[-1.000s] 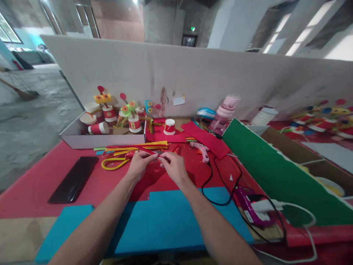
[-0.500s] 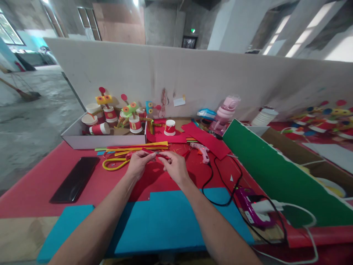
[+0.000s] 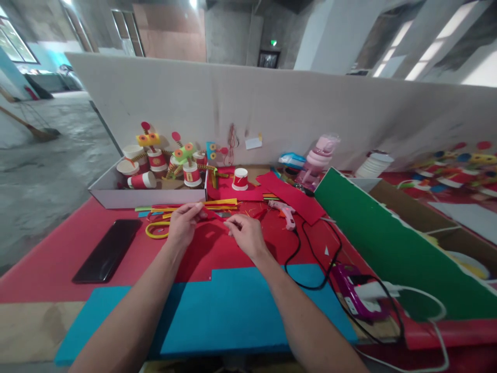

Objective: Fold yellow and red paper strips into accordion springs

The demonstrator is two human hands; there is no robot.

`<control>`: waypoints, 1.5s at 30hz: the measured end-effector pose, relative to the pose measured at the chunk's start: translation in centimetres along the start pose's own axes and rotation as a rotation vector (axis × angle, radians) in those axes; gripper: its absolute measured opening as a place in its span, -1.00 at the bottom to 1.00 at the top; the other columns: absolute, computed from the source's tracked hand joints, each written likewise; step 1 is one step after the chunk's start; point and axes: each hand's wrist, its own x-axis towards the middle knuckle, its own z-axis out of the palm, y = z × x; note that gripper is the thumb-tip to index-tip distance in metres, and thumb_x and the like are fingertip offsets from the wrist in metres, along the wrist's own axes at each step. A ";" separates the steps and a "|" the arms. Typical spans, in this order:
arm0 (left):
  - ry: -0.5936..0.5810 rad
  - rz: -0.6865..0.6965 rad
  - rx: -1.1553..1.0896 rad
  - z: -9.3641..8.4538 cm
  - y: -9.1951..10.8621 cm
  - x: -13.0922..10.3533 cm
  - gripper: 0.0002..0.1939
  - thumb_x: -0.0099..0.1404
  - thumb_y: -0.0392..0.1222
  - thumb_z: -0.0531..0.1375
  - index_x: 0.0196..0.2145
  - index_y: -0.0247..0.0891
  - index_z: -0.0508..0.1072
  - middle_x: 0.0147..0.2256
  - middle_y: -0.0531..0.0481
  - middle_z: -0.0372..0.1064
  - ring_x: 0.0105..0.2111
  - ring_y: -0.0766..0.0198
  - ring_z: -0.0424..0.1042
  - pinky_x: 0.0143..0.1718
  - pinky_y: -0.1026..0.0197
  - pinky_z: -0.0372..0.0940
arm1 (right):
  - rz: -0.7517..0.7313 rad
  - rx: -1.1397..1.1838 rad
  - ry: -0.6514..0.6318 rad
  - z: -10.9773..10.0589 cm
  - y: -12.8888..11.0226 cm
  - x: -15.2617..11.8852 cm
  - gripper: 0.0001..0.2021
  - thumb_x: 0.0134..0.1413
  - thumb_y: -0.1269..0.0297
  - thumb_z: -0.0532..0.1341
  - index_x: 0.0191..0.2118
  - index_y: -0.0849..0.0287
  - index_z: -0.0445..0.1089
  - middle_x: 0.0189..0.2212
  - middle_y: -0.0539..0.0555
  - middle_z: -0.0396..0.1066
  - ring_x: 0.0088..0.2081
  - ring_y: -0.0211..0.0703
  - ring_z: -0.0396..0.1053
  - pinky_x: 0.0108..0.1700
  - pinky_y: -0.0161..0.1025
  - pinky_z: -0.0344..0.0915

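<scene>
Between my hands stretches a thin red strip (image 3: 213,213), above the red table cover (image 3: 202,254). My left hand (image 3: 185,223) pinches its left end, and my right hand (image 3: 245,233) pinches the other end. Just beyond my hands lie yellow and orange paper strips (image 3: 217,203). Yellow-handled scissors (image 3: 157,230) rest left of my left hand. A pink glue gun (image 3: 284,212) lies right of my right hand. Farther back, an upside-down red and white paper cup (image 3: 240,179) stands on red paper.
A white box (image 3: 151,198) holds paper-cup figures at the back left. A black phone (image 3: 107,251) lies on the left. Blue sheets (image 3: 229,311) cover the near edge. At right are a purple power strip (image 3: 359,295), black cables and a green-sided box (image 3: 392,243).
My left hand has moved slightly left and up, away from my right hand, and more of the red strip shows between them. The view has shifted slightly.
</scene>
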 end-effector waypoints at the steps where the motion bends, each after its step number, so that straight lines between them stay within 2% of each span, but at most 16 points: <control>1: 0.034 0.019 -0.029 -0.1 0.2 0.2 -0.81 -0.09 -0.17 0.40 -0.54 -0.32 0.51 -0.59 0.05 0.38 -0.56 0.39 0.33 -0.42 0.29 0.25 | 0.006 0.002 0.007 -0.1 0.1 0.1 -0.85 0.13 0.28 0.19 -0.44 0.12 0.43 -0.59 -0.04 0.43 -0.47 -0.23 0.42 -0.35 -0.36 0.27; 3: 0.040 0.026 -0.037 -0.3 0.4 0.2 -0.79 -0.09 -0.16 0.40 -0.51 -0.33 0.52 -0.56 0.05 0.40 -0.55 0.41 0.34 -0.40 0.29 0.27 | 0.024 0.017 0.025 -0.4 0.2 0.2 -0.84 0.13 0.28 0.18 -0.45 0.12 0.43 -0.60 -0.04 0.41 -0.49 -0.23 0.41 -0.36 -0.36 0.27; 6: -0.172 -0.080 0.075 0.2 0.3 -0.4 -0.69 -0.11 -0.21 0.42 -0.35 -0.31 0.54 -0.46 0.01 0.46 -0.51 0.37 0.38 -0.37 0.27 0.29 | 0.032 0.039 0.052 -0.7 0.2 0.2 -0.84 0.14 0.26 0.18 -0.44 0.12 0.43 -0.59 -0.03 0.42 -0.51 -0.24 0.40 -0.36 -0.35 0.29; 7: -0.252 -0.105 0.114 0.5 0.0 -0.7 -0.67 -0.12 -0.23 0.42 -0.33 -0.30 0.53 -0.45 0.00 0.46 -0.50 0.35 0.38 -0.37 0.26 0.29 | 0.023 0.039 0.056 -0.6 0.2 0.2 -0.84 0.14 0.26 0.17 -0.43 0.12 0.44 -0.58 -0.03 0.42 -0.50 -0.24 0.40 -0.36 -0.35 0.29; 9: -0.320 -0.101 0.182 1.1 -0.6 -1.2 -0.75 -0.08 -0.21 0.41 -0.39 -0.31 0.53 -0.50 0.01 0.44 -0.50 0.34 0.38 -0.38 0.27 0.27 | -0.007 0.033 0.053 -0.5 0.1 0.1 -0.84 0.14 0.25 0.18 -0.40 0.12 0.45 -0.56 -0.02 0.43 -0.48 -0.23 0.40 -0.35 -0.35 0.29; 11: -0.305 -0.075 0.251 1.4 -1.2 -1.6 -0.82 -0.03 -0.16 0.38 -0.50 -0.33 0.53 -0.58 0.00 0.41 -0.53 0.34 0.36 -0.39 0.27 0.25 | -0.034 0.028 0.046 -0.2 0.1 0.0 -0.86 0.14 0.24 0.19 -0.36 0.10 0.47 -0.49 0.00 0.46 -0.45 -0.22 0.42 -0.33 -0.34 0.30; 13: -0.257 -0.040 0.287 1.4 -1.5 -1.5 -0.80 -0.01 -0.14 0.37 -0.58 -0.33 0.51 -0.61 -0.01 0.40 -0.54 0.33 0.35 -0.38 0.26 0.25 | -0.046 0.019 0.033 0.1 0.2 -0.1 -0.87 0.14 0.24 0.20 -0.33 0.09 0.49 -0.45 0.02 0.48 -0.42 -0.21 0.43 -0.31 -0.33 0.32; 16: -0.218 0.000 0.264 1.1 -1.3 -1.3 -0.82 0.00 -0.14 0.37 -0.56 -0.31 0.51 -0.59 -0.01 0.42 -0.52 0.32 0.36 -0.35 0.25 0.26 | -0.041 -0.006 0.014 0.2 0.5 0.0 -0.88 0.13 0.24 0.21 -0.33 0.08 0.50 -0.46 0.02 0.48 -0.43 -0.19 0.44 -0.31 -0.32 0.33; 20: -0.384 -0.108 0.285 1.0 -0.8 -1.4 -0.74 -0.06 -0.17 0.39 -0.37 -0.31 0.56 -0.50 -0.04 0.48 -0.48 0.28 0.40 -0.35 0.23 0.29 | -0.029 -0.003 0.015 0.3 0.7 0.0 -0.89 0.11 0.29 0.22 -0.33 0.08 0.52 -0.47 0.02 0.49 -0.42 -0.19 0.45 -0.32 -0.31 0.33; 22: -0.426 -0.115 0.321 1.2 -0.9 -1.6 -0.75 -0.05 -0.17 0.39 -0.38 -0.32 0.57 -0.48 -0.06 0.49 -0.46 0.26 0.41 -0.35 0.22 0.30 | -0.036 0.010 0.014 0.4 0.7 -0.1 -0.89 0.11 0.31 0.22 -0.33 0.08 0.52 -0.45 0.02 0.49 -0.42 -0.19 0.45 -0.32 -0.32 0.34; 24: -0.387 -0.056 0.353 1.3 -1.2 -1.7 -0.83 -0.01 -0.15 0.37 -0.51 -0.32 0.56 -0.52 -0.07 0.48 -0.47 0.24 0.40 -0.34 0.21 0.30 | -0.036 0.027 0.013 0.5 0.6 -0.1 -0.89 0.10 0.30 0.23 -0.34 0.09 0.53 -0.45 0.02 0.50 -0.45 -0.20 0.45 -0.34 -0.32 0.34; 26: -0.317 0.004 0.366 1.3 -1.2 -1.6 -0.81 0.02 -0.13 0.35 -0.60 -0.31 0.54 -0.56 -0.06 0.46 -0.48 0.24 0.40 -0.33 0.21 0.29 | -0.019 0.042 0.009 0.5 0.6 -0.1 -0.89 0.08 0.26 0.25 -0.36 0.10 0.53 -0.48 0.02 0.50 -0.48 -0.21 0.45 -0.37 -0.32 0.33; 29: -0.204 0.050 0.332 0.9 -0.8 -1.1 -0.80 0.00 -0.12 0.36 -0.62 -0.29 0.53 -0.59 -0.04 0.44 -0.49 0.27 0.39 -0.31 0.22 0.29 | 0.006 0.048 -0.001 0.4 0.9 0.1 -0.88 0.07 0.26 0.26 -0.39 0.11 0.54 -0.53 0.01 0.50 -0.53 -0.21 0.44 -0.40 -0.32 0.33; 32: -0.116 0.048 0.279 0.3 0.0 -0.6 -0.80 -0.04 -0.12 0.38 -0.59 -0.31 0.53 -0.61 -0.02 0.41 -0.55 0.32 0.36 -0.39 0.25 0.26 | 0.008 0.028 0.006 0.3 1.3 0.2 -0.88 0.07 0.27 0.26 -0.39 0.11 0.55 -0.55 0.02 0.50 -0.51 -0.19 0.46 -0.40 -0.32 0.33; 36: -0.082 0.062 0.247 -0.4 0.6 0.0 -0.81 -0.04 -0.12 0.39 -0.55 -0.31 0.54 -0.59 -0.01 0.42 -0.56 0.34 0.35 -0.41 0.26 0.27 | 0.009 0.009 0.005 0.1 1.9 0.4 -0.87 0.07 0.26 0.25 -0.39 0.10 0.56 -0.50 0.04 0.53 -0.50 -0.18 0.47 -0.41 -0.31 0.33; 45: 0.018 0.144 0.165 -2.0 1.6 1.3 -0.81 -0.08 -0.16 0.40 -0.58 -0.31 0.52 -0.61 0.01 0.40 -0.59 0.38 0.33 -0.48 0.31 0.26 | 0.021 -0.033 -0.035 -0.6 2.9 0.7 -0.82 0.10 0.23 0.22 -0.40 0.13 0.55 -0.63 -0.01 0.47 -0.58 -0.22 0.42 -0.44 -0.33 0.28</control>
